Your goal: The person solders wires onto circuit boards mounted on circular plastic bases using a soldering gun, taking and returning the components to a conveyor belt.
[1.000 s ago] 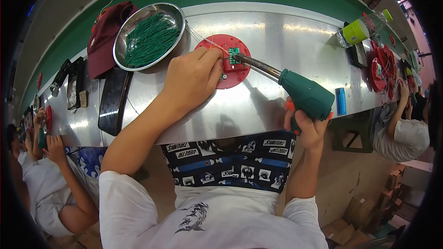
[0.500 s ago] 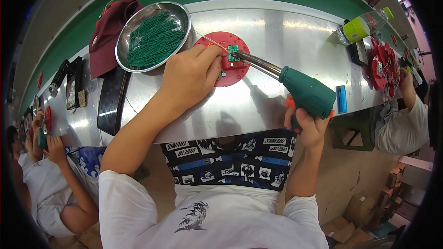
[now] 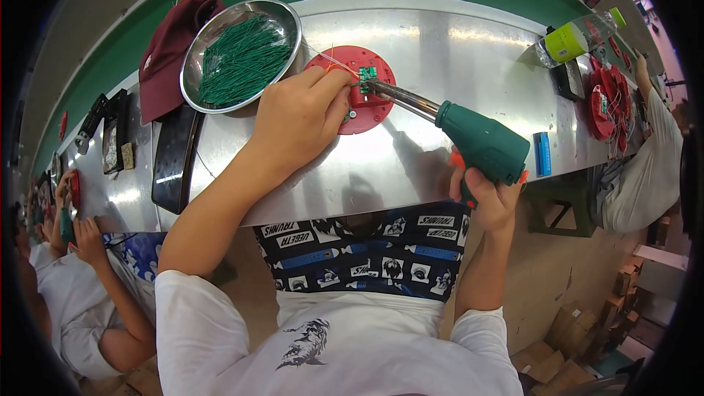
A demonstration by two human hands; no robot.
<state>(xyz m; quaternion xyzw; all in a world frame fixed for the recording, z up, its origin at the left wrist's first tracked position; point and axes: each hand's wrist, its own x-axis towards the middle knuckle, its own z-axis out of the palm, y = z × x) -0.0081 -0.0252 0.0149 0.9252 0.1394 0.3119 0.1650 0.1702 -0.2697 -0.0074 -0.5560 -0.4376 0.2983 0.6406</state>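
My right hand point(image 3: 490, 199) is closed round the grip of a green soldering gun point(image 3: 485, 144). The gun's metal tip reaches left and touches, or nearly touches, a small green circuit board point(image 3: 367, 73). That board is set in a round red plastic housing point(image 3: 378, 112) lying on the metal table. My left hand point(image 3: 299, 111) is pinched at the board's left side, over the housing's edge. A thin dark wire end seems to show between the fingertips and the board; the rest is hidden by the hand. Fine red and white wires point(image 3: 339, 66) run up from the board.
Left of the housing stands a steel bowl point(image 3: 187, 77) full of green wires point(image 3: 246, 59), beside a maroon cap point(image 3: 165, 66) and a black phone point(image 3: 174, 165). Rightward are a blue box point(image 3: 543, 154), a bottle point(image 3: 567, 42) and red housings point(image 3: 603, 114). People work on both sides.
The view has shifted slightly. My hands keep their places at the board, the gun tip still there. At the right, the other person's arm has reached farther across the table.
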